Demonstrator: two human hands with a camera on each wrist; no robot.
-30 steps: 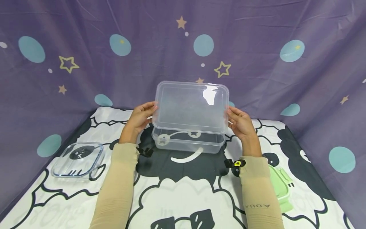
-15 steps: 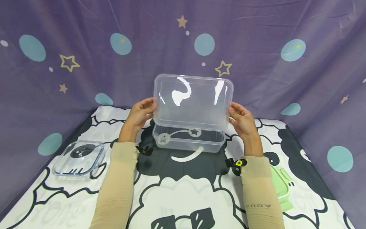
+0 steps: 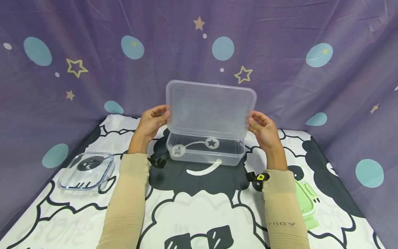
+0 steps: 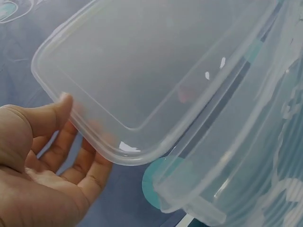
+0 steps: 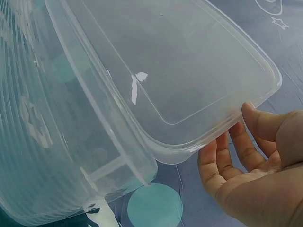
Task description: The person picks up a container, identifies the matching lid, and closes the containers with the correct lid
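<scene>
Partly hidden: green box [image 3: 305, 204], near right, behind R sleeve [image 3: 283, 204]; far rim of clear box [image 3: 203, 158], mid-table, behind clear lid [image 3: 209, 109] tilted above; can't tell if touching. L hand [image 3: 151, 123] & R hand [image 3: 265, 130] pinch lid's L/R edges. Bluish-rimmed container [image 3: 85, 174] at left. Sleeve lettering [image 3: 281, 224] upside down, approx. "AQUA".

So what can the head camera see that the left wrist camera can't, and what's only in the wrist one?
Only the head view shows the clear dish, the green box and the beige sleeves. Only the left wrist view shows fine stripes on or through the clear box. Both show that box, the clear lid and the left hand holding the lid's edge.
</scene>
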